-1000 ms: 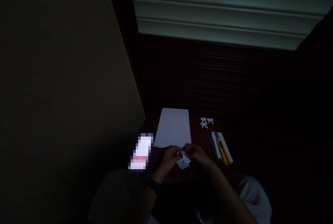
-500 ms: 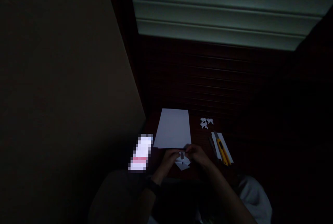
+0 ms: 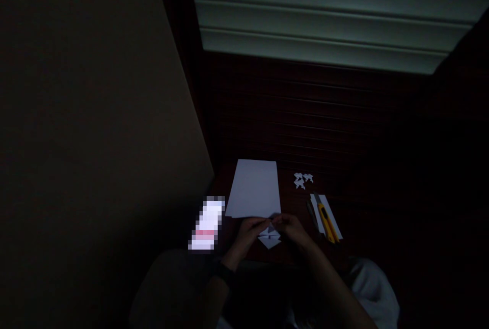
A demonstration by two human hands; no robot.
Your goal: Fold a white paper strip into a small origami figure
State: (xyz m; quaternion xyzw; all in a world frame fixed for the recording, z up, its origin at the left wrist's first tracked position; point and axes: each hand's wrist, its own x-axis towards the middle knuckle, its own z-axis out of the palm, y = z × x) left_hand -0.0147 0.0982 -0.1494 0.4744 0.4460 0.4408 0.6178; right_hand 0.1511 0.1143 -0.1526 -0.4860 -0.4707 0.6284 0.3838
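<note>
A small folded piece of white paper (image 3: pixel 269 241) lies at the near side of the dark table, one corner pointing toward me. My left hand (image 3: pixel 250 232) pinches its upper left part, and my right hand (image 3: pixel 288 227) pinches the upper right. Both sets of fingers almost meet at the far edge and hide that part of the folds. Just beyond my hands rests a large white sheet of paper (image 3: pixel 254 188). The dim light blurs the finer creases.
A yellow utility knife (image 3: pixel 328 223) lies on white paper strips (image 3: pixel 333 217) to the right, with a dark slim object (image 3: pixel 311 212) beside it. Several small folded paper figures (image 3: pixel 300 180) sit farther back. A lit, pixelated phone (image 3: pixel 208 223) is at left, near a wall (image 3: pixel 107 115).
My left hand has shifted slightly right, closer to my right hand. The far part of the folded paper has drawn in between my fingers, and less of it shows.
</note>
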